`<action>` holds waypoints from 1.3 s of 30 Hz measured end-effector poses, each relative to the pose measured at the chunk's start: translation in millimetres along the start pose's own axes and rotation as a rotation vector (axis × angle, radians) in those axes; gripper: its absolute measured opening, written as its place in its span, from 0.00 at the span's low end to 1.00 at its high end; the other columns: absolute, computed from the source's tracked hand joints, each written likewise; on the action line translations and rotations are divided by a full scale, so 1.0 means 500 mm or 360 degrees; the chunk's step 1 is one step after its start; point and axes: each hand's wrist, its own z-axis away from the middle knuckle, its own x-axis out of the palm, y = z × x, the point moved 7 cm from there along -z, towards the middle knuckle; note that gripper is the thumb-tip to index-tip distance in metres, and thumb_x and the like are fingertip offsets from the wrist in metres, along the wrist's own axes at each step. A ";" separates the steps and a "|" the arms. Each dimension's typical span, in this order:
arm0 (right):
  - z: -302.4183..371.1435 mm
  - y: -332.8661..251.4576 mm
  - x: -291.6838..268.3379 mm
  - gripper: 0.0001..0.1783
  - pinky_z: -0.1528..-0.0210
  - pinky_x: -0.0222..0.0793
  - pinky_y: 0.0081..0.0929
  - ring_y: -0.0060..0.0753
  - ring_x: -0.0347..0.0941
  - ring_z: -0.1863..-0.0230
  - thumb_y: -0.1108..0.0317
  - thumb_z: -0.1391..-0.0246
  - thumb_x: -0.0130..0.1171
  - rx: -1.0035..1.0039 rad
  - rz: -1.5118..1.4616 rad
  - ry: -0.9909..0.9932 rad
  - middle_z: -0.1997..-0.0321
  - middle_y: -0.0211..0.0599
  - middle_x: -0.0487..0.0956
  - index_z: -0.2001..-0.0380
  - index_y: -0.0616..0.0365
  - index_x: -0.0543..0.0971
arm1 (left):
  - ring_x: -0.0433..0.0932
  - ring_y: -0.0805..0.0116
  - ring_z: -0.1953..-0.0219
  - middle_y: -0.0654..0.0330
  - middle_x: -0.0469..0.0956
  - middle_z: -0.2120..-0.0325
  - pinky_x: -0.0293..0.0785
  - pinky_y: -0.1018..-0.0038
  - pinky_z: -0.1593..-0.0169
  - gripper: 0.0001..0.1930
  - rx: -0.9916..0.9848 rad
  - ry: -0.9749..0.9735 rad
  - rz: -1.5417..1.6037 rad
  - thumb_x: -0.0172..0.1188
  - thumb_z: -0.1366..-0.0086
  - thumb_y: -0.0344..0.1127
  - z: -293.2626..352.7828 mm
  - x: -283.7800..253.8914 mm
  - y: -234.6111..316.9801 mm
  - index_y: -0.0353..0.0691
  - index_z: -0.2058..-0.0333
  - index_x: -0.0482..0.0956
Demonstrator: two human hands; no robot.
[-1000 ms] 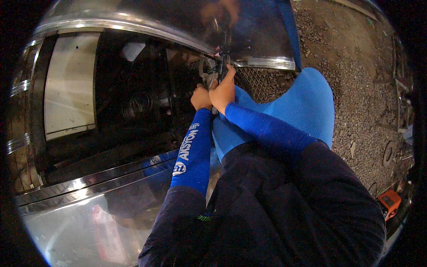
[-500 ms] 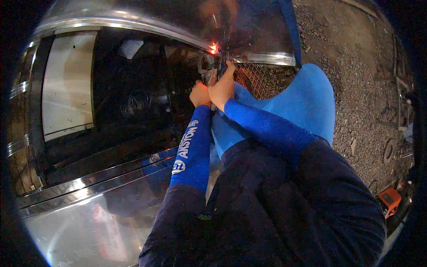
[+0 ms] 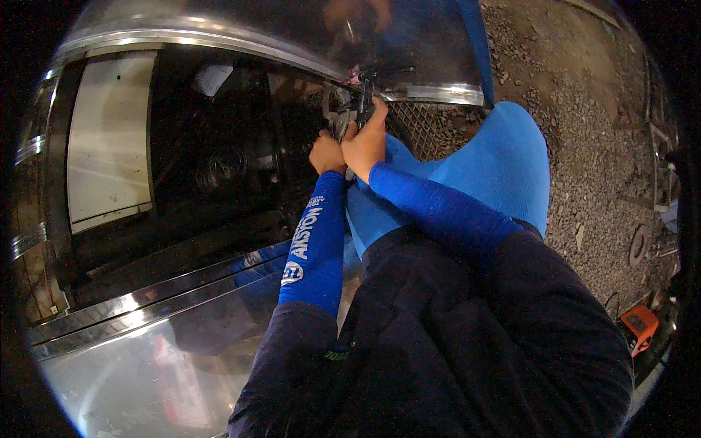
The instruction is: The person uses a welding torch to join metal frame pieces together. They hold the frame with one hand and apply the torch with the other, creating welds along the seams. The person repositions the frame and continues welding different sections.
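Site: workshop-type area, metalwk.; indoor vs. outdr. unclear.
Ground (image 3: 577, 160): bare dirt + loose gravel, rt. side.
Sheet-metal panels (image 3: 182, 365): lg., shiny, above & below dark opening (image 3: 234, 212).
Mesh (image 3: 415, 133): diamond-pattern, nr. upper panel's edge.
Orange unit (image 3: 640, 327): boxy, lower rt., type unclear.
Ring-shaped item (image 3: 638, 246): on gravel, far rt.

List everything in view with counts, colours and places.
Dark tool: 1, black and grey, upper centre
Shiny metal panels: 2, silver, top and lower left
Pale panel: 1, cream, left
White piece: 1, white, upper left
Metal mesh: 1, grey, right of the tool
Gravel: uncounted, grey, right
Ring: 1, grey, far right
Box: 1, orange, lower right
Shirt: 1, dark, bottom centre
Sleeves: 2, blue, forearms
Leg: at least 1, blue-clad, right of centre
Left hand, right hand: 2, bare, at the tool
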 end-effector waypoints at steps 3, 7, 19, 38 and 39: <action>0.000 0.008 -0.011 0.38 0.43 0.67 0.48 0.68 0.74 0.47 0.81 0.46 0.57 -0.0070 0.0006 0.0038 0.47 0.68 0.73 0.35 0.61 0.53 | 0.83 0.42 0.57 0.38 0.82 0.61 0.79 0.54 0.53 0.41 0.0006 -0.0028 -0.0015 0.58 0.47 0.72 0.014 -0.015 0.015 0.30 0.60 0.77; 0.003 0.017 -0.054 0.38 0.43 0.68 0.45 0.64 0.75 0.47 0.81 0.46 0.58 0.0082 -0.0095 -0.0059 0.48 0.65 0.74 0.35 0.60 0.53 | 0.82 0.43 0.55 0.40 0.82 0.60 0.78 0.54 0.51 0.27 0.0029 0.0000 -0.0063 0.65 0.48 0.50 0.018 -0.015 0.014 0.31 0.58 0.77; -0.010 0.013 -0.039 0.36 0.48 0.71 0.50 0.69 0.75 0.50 0.78 0.46 0.58 0.0129 -0.0006 -0.0113 0.52 0.67 0.77 0.37 0.58 0.55 | 0.82 0.43 0.54 0.40 0.82 0.58 0.78 0.55 0.51 0.27 0.0009 -0.0012 -0.0077 0.65 0.50 0.44 0.025 -0.028 0.021 0.30 0.55 0.76; 0.005 0.113 -0.124 0.37 0.82 0.73 0.27 0.26 0.74 0.80 0.80 0.40 0.57 0.0632 -0.0696 -0.0094 0.59 0.46 0.77 0.35 0.49 0.49 | 0.80 0.44 0.52 0.43 0.79 0.54 0.78 0.56 0.48 0.26 0.0107 -0.0090 -0.0218 0.66 0.49 0.43 0.004 0.008 0.022 0.32 0.55 0.74; 0.003 0.114 -0.126 0.37 0.81 0.74 0.28 0.28 0.75 0.79 0.79 0.39 0.57 0.0668 -0.0686 -0.0103 0.59 0.45 0.76 0.35 0.50 0.49 | 0.80 0.45 0.51 0.43 0.79 0.53 0.78 0.57 0.47 0.26 0.0126 -0.0119 -0.0278 0.66 0.48 0.43 0.000 0.007 0.026 0.32 0.54 0.74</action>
